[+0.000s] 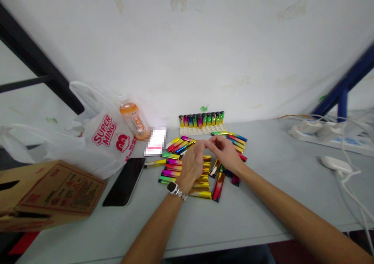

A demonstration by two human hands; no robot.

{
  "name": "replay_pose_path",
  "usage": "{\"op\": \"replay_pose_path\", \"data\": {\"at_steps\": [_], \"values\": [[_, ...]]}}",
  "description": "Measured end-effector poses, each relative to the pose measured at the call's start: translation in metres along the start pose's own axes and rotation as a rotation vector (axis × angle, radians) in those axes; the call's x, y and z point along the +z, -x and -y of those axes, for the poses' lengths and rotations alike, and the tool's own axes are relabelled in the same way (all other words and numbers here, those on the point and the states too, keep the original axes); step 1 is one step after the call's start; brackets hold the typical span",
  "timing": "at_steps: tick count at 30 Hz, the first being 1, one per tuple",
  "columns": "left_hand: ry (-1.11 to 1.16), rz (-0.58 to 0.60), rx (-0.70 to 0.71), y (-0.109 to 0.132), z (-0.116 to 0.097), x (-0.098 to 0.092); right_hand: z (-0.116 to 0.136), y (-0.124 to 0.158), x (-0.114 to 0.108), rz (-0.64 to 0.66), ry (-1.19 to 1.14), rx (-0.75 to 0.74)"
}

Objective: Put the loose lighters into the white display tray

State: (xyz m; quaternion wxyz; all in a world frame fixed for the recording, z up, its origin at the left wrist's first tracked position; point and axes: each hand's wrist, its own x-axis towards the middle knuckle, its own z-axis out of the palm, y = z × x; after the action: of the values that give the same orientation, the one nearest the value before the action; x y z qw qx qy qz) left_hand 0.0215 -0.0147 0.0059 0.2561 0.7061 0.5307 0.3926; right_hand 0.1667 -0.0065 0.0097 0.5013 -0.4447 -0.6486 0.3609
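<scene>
My left hand [193, 162] and my right hand [224, 152] meet at the fingertips above a spread of shiny lighters. Both have their fingers closed in a pinch; whatever lies between them is hidden or too small to name. Gold-and-red lighters, such as a red one [218, 187] and a yellow one [200, 194], lie on the table under and around my hands. Behind, a white holder [191, 131] has a row of upright black-topped lighters [200, 120] along its back. A silver watch [175, 190] is on my left wrist.
On the left stand a cardboard box [58, 194], a white plastic bag [96, 151] and an orange drink bottle [134, 120]. A black phone [125, 182] and a blurred card [156, 141] lie nearby. A power strip [333, 135], a white adapter [336, 164] and cables are on the right.
</scene>
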Motion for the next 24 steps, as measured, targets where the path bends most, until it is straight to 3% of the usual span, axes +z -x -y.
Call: {"op": "replay_pose_path", "data": {"at_steps": [6, 13, 16, 18, 21, 24], "values": [[0.117, -0.037, -0.005, 0.0, 0.003, 0.003, -0.004, -0.014, -0.001, -0.02, -0.014, 0.044], [0.108, -0.027, -0.025, 0.0, 0.005, 0.001, 0.008, -0.04, -0.003, 0.142, -0.121, 0.137], [0.072, -0.096, -0.047, -0.004, 0.009, 0.0, 0.015, -0.061, -0.006, 0.226, -0.099, 0.113], [0.0, -0.213, -0.028, -0.009, 0.013, -0.003, 0.018, -0.08, -0.009, 0.22, 0.007, 0.041], [-0.152, -0.365, 0.045, -0.017, 0.023, -0.011, 0.02, -0.113, -0.011, 0.15, 0.349, -0.169], [-0.254, -0.264, 0.109, -0.024, 0.031, -0.02, 0.016, -0.138, -0.008, 0.209, 0.671, -0.318]]}}
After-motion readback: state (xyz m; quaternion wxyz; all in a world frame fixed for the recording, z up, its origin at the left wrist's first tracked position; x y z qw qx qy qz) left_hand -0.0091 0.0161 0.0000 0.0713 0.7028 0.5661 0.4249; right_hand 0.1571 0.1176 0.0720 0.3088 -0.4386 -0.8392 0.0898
